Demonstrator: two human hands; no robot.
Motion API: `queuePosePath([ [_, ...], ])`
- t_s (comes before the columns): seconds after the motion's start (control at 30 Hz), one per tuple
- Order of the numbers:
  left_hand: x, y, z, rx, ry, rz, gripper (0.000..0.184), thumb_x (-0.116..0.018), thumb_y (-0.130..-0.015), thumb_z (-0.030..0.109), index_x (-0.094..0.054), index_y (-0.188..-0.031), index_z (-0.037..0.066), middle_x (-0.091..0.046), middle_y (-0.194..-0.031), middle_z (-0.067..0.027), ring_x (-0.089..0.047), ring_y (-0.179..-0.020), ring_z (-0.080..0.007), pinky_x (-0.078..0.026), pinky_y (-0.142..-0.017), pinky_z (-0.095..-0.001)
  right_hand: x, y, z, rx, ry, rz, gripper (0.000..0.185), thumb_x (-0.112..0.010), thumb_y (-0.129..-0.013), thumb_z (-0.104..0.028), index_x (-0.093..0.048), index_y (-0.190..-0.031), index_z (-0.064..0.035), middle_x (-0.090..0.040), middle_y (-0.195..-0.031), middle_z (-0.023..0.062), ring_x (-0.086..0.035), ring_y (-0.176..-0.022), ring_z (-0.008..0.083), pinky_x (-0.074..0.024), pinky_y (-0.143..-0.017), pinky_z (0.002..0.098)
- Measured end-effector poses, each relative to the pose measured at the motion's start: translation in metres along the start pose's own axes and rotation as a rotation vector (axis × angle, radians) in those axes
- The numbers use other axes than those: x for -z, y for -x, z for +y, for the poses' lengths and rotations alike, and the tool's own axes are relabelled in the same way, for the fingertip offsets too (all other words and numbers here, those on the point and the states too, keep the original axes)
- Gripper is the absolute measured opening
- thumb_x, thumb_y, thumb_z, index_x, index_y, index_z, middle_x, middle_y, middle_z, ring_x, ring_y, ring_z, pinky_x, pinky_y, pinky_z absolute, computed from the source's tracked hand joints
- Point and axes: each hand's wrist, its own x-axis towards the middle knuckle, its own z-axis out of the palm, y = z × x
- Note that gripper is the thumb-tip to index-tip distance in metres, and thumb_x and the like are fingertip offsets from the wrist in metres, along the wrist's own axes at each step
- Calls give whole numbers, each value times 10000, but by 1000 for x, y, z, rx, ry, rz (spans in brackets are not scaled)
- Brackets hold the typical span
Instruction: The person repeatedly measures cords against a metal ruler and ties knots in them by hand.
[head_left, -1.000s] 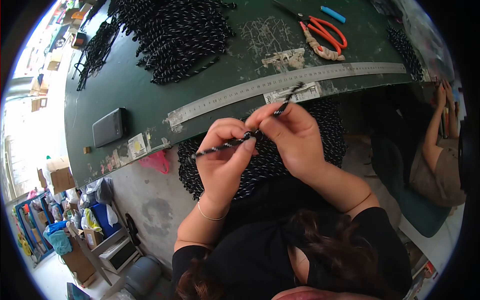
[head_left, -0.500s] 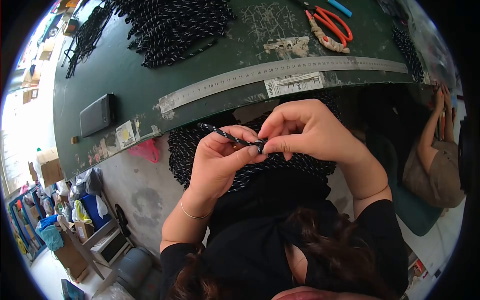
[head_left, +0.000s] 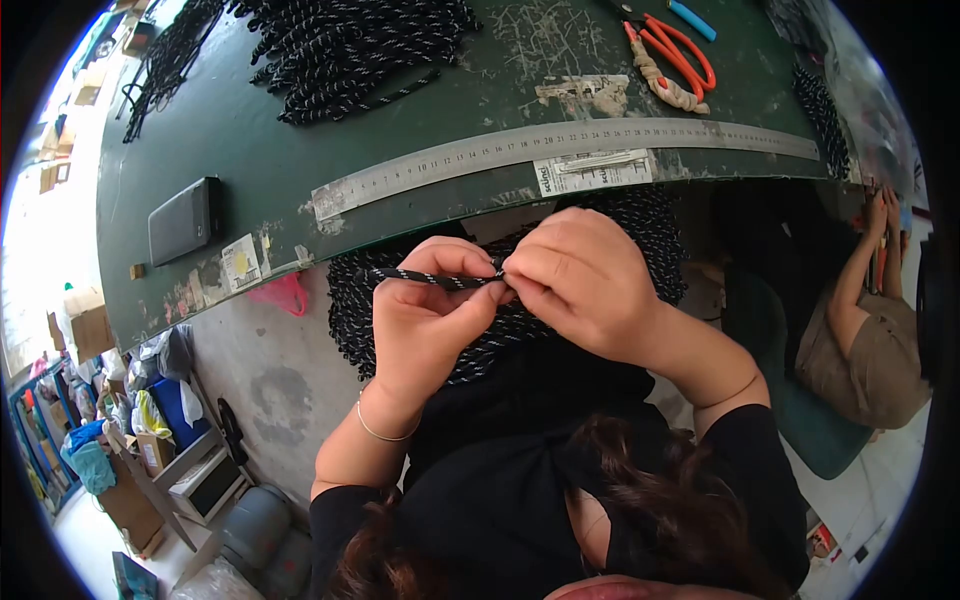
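A black cord with white flecks runs across my left hand, its loose end sticking out to the left. Thumb and fingers of that hand pinch the cord near its right part. My right hand meets the left at the fingertips and is closed on the same cord, where my fingers hide its shape. Under both hands, a heap of similar flecked cord lies over my lap, below the table edge.
On the green table lie a steel ruler, a black box-like device, red-handled cutters, a blue rod and a large pile of cord. Another person's arm is at the right.
My right hand has rolled over and its fingers have curled in at the cord. The cord's loose end has dropped lower and moved left. The view has shifted slightly.
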Motion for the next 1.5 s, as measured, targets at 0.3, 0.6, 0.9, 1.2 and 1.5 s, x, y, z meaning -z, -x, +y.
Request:
queuePosePath([
  [0.3,1,2,-10,-29,57,-30,193,-650,-824,-154,-619,-993,-65,-571,-1096,-104,-651,-924,-169,-602,-824,-285,13,0,8,-636,-713,-274,124,-703,-885,-57,-631,-972,-7,-601,-923,16,-566,-836,105,-465,-744,251],
  [0.6,-9,11,1,323,164,-178,400,-640,-872,-98,-520,-1247,-24,-641,-1125,-135,-645,-988,-161,-578,-801,-277,6,-28,20,-898,-922,-87,141,-659,-939,-80,-605,-1058,-27,-598,-959,-12,-532,-806,50,-452,-692,208],
  [0.9,8,10,-8,-61,222,-32,426,-604,-909,-84,-450,-1290,32,-642,-1163,-152,-644,-1069,-209,-550,-878,-298,-19,14,-21,-753,-735,0,180,-646,-951,-59,-589,-1115,-12,-634,-846,38,-623,-749,91,-516,-665,212],
  [1.2,14,2,1,-133,545,88,203,-412,-1030,19,-452,-1222,72,-584,-1295,-231,-590,-1219,-331,-533,-982,-410,-2,27,-13,-838,-775,128,250,-648,-921,15,-614,-1165,54,-635,-937,67,-651,-757,136,-538,-670,237],
  [1.5,39,13,9,-342,421,-381,256,-356,-1080,212,-460,-1176,-1,-630,-1213,-278,-625,-1172,-355,-532,-982,-420,37,5,7,-523,-746,-53,213,-715,-835,40,-707,-1048,45,-617,-934,88,-614,-735,141,-497,-631,243],
])
